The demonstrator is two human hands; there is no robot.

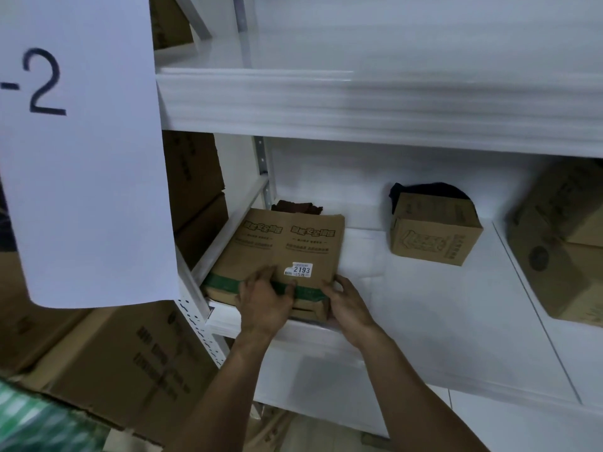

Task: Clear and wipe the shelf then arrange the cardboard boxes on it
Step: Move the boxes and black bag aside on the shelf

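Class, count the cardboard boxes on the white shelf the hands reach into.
3. The flat box at front left, gripped by the left hand and right hand; the small box at mid-back; the large box at the right, cut by the frame, so more may be hidden.

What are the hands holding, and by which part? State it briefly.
Both grip the flat cardboard box by its green-taped near edge: left hand at the middle, right hand at the right corner.

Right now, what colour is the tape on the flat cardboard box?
Green tape, on the flat brown cardboard box; best in head view.
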